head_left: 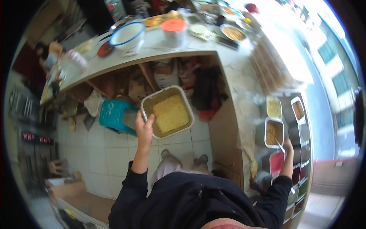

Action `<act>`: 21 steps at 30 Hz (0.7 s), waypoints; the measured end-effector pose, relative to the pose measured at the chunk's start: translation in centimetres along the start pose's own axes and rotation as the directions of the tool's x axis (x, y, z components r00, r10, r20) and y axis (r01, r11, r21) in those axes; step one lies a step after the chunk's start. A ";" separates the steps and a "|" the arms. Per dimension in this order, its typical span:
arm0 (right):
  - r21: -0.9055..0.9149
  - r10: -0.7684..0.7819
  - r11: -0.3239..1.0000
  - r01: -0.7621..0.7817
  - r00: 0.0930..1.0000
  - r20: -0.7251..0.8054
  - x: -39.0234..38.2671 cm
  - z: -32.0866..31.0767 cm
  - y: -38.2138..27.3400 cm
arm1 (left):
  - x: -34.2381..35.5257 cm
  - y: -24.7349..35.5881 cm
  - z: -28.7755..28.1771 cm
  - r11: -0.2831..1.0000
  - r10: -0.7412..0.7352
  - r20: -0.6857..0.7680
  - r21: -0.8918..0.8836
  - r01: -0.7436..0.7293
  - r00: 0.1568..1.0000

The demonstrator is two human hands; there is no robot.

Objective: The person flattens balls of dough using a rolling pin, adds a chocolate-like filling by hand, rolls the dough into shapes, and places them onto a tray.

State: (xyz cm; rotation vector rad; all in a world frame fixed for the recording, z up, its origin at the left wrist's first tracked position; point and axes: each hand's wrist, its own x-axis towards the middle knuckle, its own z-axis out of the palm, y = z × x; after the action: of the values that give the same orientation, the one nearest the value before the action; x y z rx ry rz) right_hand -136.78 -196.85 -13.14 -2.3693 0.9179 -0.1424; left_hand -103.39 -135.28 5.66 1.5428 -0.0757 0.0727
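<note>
My left hand (144,128) grips the rim of a square metal container (187,100), thumb over its inner edge. A yellow, shredded-looking food (171,114) lies in it, and the container is held over the floor in front of me. On the right, my right hand (288,147) is at the near right corner of another metal container (265,131) with brownish-orange contents. A spoon (280,145) leans out of that container, its handle beside my hand. The right fingers are small and blurred, so their grip does not show.
Several food containers, one with red contents (277,162), stand in rows along the right counter. A teal stool (110,116) stands at left. On the far counter are a blue-rimmed bowl (127,38) and an orange-lidded tub (174,36). Behind at left, a person (51,53) is visible.
</note>
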 end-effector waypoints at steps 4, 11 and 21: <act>0.123 0.470 0.880 -0.458 0.878 -0.088 -0.2 -6.9 -0.1 | -0.2 -3.3 -15.5 0.987 -0.139 -0.340 -0.130 0.100 0.930; 0.453 0.132 0.891 0.026 0.941 -0.313 0.4 5.1 -31.4 | -1.3 -8.2 -33.5 0.979 -0.204 -0.640 -0.149 0.141 0.741; 0.469 -0.433 0.873 0.133 0.653 0.622 -3.0 41.6 -82.2 | 7.1 -8.2 -58.1 0.914 -0.180 -0.802 -0.351 -0.205 0.569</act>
State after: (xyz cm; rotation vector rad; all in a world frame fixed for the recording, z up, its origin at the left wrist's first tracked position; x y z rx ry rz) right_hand -78.83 -126.28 -0.97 -1.9063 0.0964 0.4270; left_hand -95.39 -77.47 -3.35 0.9437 0.6296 0.7563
